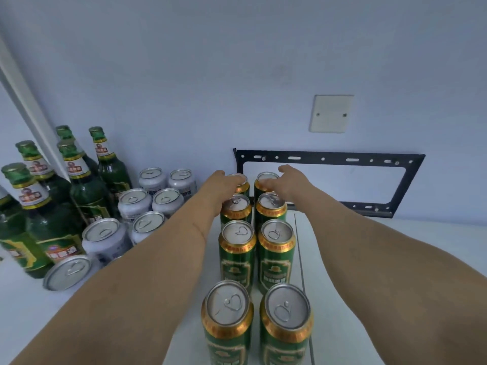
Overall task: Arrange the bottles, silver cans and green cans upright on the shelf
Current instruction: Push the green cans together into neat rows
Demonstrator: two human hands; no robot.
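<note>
The rearmost green cans, left (240, 183) and right (264, 183), are gripped by the left hand (220, 185) and right hand (291, 184); they should be nudged level, kept upright.

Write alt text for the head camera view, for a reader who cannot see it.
Both hands reach to the far end of a double row of upright green cans on a white shelf, the left hand and right hand each on a rearmost can. Silver cans and green bottles stand left.
</note>
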